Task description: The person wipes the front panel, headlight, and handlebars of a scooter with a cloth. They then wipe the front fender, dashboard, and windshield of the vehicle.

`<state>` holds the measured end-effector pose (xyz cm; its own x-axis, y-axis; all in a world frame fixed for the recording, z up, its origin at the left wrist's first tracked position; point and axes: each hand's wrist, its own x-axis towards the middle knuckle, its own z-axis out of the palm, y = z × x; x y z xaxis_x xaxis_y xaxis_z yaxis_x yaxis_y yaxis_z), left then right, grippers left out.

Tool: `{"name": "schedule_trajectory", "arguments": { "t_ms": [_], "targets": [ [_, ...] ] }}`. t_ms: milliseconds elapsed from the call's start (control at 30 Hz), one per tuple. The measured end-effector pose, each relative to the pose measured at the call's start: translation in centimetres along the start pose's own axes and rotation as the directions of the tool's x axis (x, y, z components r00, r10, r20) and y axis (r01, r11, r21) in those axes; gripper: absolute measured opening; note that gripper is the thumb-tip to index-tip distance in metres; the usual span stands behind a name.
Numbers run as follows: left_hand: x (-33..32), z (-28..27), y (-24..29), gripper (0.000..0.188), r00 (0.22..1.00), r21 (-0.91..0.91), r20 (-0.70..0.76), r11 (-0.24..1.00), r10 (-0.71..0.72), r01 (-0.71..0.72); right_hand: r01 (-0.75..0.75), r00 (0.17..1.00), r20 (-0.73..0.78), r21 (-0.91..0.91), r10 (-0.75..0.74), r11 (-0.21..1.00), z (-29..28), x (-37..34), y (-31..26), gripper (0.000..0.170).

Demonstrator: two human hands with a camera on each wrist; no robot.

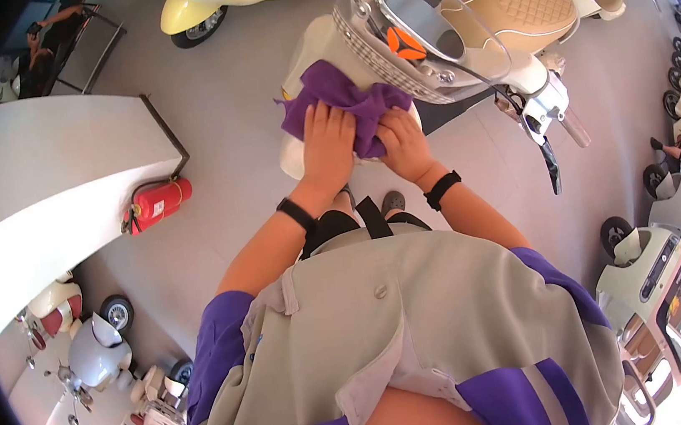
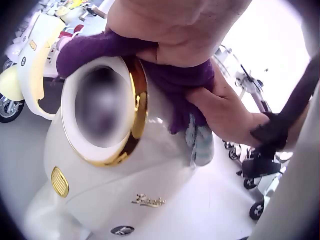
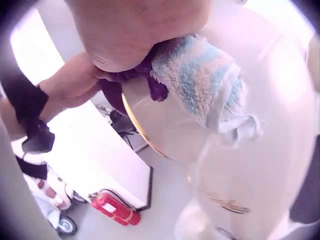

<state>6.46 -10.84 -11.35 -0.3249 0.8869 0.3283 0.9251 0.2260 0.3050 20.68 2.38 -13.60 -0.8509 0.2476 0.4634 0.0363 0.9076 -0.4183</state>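
A bunched purple cloth (image 1: pixel 334 83) lies over the rounded front of a cream-white scooter (image 1: pixel 307 52). My left hand (image 1: pixel 328 142) grips it, fingers laid over its near edge. Close beside it, my right hand (image 1: pixel 406 142) holds the cloth's other end. The left wrist view shows the cloth along the top of the headlight's gold ring (image 2: pixel 140 97), with the lens (image 2: pixel 102 107) uncovered below. Under the right hand hangs a fluffy blue-and-white striped cloth (image 3: pixel 195 82) against the white body. Most of the left fingers are hidden in the left wrist view.
The scooter's clear windscreen (image 1: pixel 356 51), orange-marked mirror (image 1: pixel 446 37) and handlebar grip (image 1: pixel 573 127) stand to the right. A white counter (image 1: pixel 81 150) and red fire extinguisher (image 1: pixel 159 204) are at left. A yellow scooter (image 1: pixel 191 7) is ahead; several others line both sides.
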Motion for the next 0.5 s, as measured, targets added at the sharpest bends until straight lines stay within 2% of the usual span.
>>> {"name": "schedule_trajectory", "arguments": {
  "t_ms": [67,167,300,400,467,500],
  "targets": [
    [0.0,1.6,2.3,0.041,1.000,0.059,0.015,0.998,0.026,-0.027,-0.009,1.000,-0.017,-0.012,0.008,1.000,-0.6,-2.2,1.5,0.045],
    [-0.5,5.0,4.4,0.040,0.996,0.054,-0.046,0.996,0.080,-0.078,-0.075,0.993,-0.091,-0.014,0.074,0.997,-0.7,-5.6,2.3,0.041],
    [-2.9,8.2,4.9,0.040,0.989,0.042,-0.110,0.995,0.098,-0.094,-0.046,0.999,-0.029,-0.087,0.044,0.995,-0.4,-8.3,2.7,0.039],
    [-2.6,4.5,4.5,0.039,0.992,0.182,0.126,0.983,0.014,-0.037,-0.006,0.998,0.057,-0.070,0.010,0.998,-1.5,-6.3,0.9,0.040],
    [-2.3,3.6,3.1,0.038,0.994,0.178,-0.072,0.980,-0.079,0.091,0.052,0.997,0.057,-0.039,-0.049,0.998,-1.2,-3.1,0.2,0.042],
    [-2.0,3.2,2.6,0.038,0.979,0.170,-0.168,0.975,-0.118,0.146,0.035,0.999,0.034,0.009,-0.036,0.999,-1.1,-1.3,0.0,0.041]
  ]
}}
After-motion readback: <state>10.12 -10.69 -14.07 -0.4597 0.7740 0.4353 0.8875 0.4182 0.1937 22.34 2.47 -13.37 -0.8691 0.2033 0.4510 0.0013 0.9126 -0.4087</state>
